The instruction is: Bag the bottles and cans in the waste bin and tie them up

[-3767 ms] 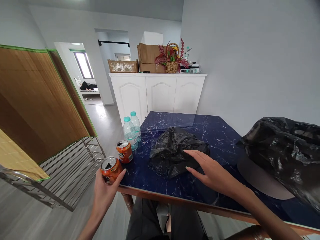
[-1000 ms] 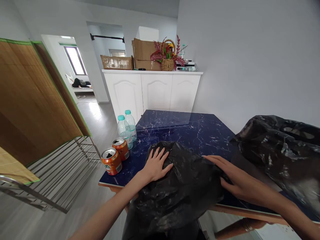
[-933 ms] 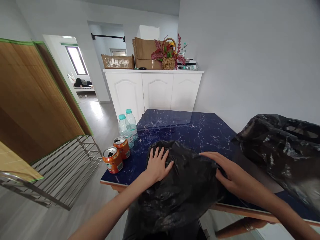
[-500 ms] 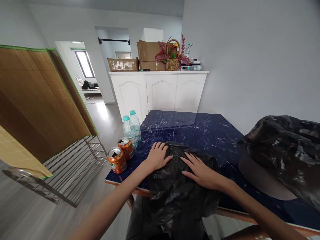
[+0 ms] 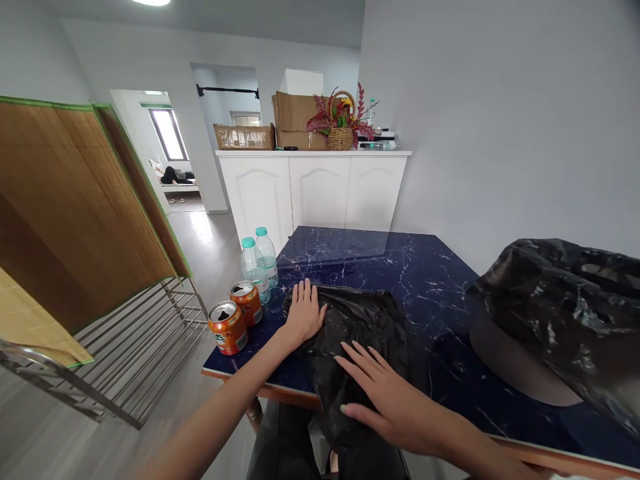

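A crumpled black plastic bag (image 5: 367, 327) lies on the dark blue marble table (image 5: 425, 280) and hangs over its near edge. My left hand (image 5: 303, 312) rests flat on the bag's left end, fingers stretched out. My right hand (image 5: 387, 393) lies flat on the bag's near part by the table edge, fingers spread. Neither hand grips anything.
Two orange soda cans (image 5: 229, 327) (image 5: 247, 302) and two water bottles (image 5: 251, 260) stand at the table's left edge. A large black bag on a bin (image 5: 560, 307) sits at the right. A metal rack (image 5: 125, 360) and bamboo screen (image 5: 70, 213) stand left; white cabinets (image 5: 320, 190) behind.
The bag has been pressed flatter and narrower on the table. My right hand slid along it toward the near edge; my left hand shifted a little to the bag's left end.
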The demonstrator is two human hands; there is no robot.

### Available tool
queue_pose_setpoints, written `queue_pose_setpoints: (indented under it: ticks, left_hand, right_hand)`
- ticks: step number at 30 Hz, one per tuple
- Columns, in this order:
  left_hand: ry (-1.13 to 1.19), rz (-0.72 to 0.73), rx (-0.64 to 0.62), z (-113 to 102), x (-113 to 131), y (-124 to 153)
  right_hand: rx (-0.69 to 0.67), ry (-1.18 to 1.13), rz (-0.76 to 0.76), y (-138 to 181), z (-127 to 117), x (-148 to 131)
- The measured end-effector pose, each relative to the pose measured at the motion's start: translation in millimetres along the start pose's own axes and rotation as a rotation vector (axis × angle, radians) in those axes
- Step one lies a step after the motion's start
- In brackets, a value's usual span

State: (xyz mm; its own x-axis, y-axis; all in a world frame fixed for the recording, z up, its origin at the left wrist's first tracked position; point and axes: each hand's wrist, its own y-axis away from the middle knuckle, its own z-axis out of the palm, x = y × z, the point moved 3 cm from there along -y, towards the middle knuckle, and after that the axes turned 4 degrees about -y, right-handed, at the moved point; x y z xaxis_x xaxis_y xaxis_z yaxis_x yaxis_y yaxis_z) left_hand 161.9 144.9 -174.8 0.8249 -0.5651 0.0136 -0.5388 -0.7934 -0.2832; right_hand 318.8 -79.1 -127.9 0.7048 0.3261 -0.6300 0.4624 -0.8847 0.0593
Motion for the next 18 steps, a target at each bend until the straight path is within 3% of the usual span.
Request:
queue_pose_setpoints:
  ticks: [3, 6, 11, 14, 18]
  left_hand:
    - [0.036, 0.107, -0.048, -3, -14, 17]
    - [0.068, 0.12, -0.057, -6, -26, 32]
    - [0.106, 0.108, -0.034, -14, -27, 46]
    - [0.138, 0.15, -0.014, -25, -25, 54]
    - [0.335, 0.248, -0.024, -52, -28, 73]
  right_hand:
    - [-0.135, 0.001, -0.039, 20, 0, 17]
    - [-0.166, 0.082, -0.096, 35, 7, 34]
    - [0.183, 0.316, -0.185, 40, 39, 50]
    - [0.318, 0.15, -0.222, 44, 41, 51]
    - [0.391, -0.326, 0.072, 55, 11, 55]
